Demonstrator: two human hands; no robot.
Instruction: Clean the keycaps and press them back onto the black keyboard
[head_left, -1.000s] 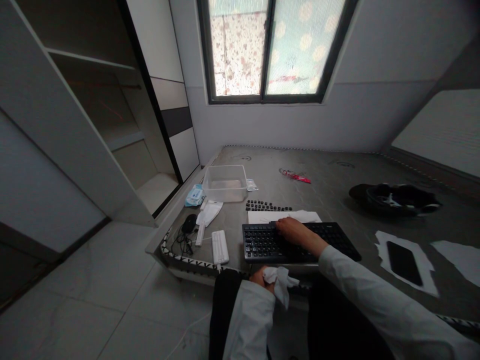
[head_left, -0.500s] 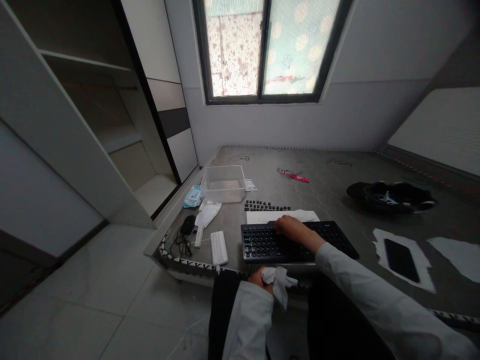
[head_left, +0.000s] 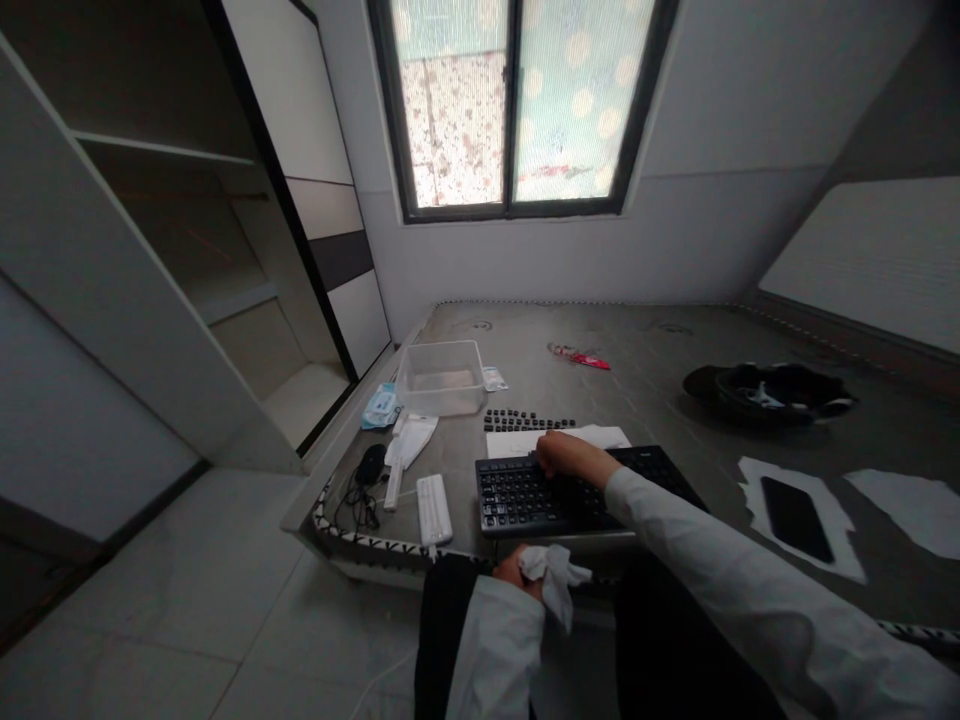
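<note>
A black keyboard lies near the front edge of the grey mattress-like surface. My right hand is at its top row of keys, fingers pinched together; what they hold, if anything, is hidden. Low in front of the keyboard, my left hand is closed around a crumpled white tissue. Behind the keyboard lies a white sheet, partly covered by my right hand. Small black keycaps stand in rows just beyond it.
At the left are a clear plastic box, a blue packet, a black mouse with its cable and a white power strip. A phone on paper and a black cap lie right. A red item lies farther back.
My right hand has shifted slightly left along the keyboard's top edge. The view has tilted and turned a little; my left hand still grips the tissue.
</note>
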